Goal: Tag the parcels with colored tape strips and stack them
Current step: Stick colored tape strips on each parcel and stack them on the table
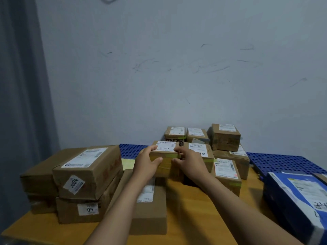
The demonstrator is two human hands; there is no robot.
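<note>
At table centre, my left hand (147, 162) and right hand (190, 162) grip one small cardboard parcel (166, 153) by its ends, fingers curled over the white label (165, 145). Stacked brown cartons (88, 175) crowd left; more taped parcels right. Blue perforated panel (131, 150) behind; glossy blue box (290, 197); wooden tabletop (194, 206).

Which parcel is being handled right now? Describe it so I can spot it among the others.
On the wooden table, find the cluster of brown cartons against the wall. The small parcel sits at the cluster's front. Unlike its neighbours, it is gripped by the left hand and right hand together.
</note>
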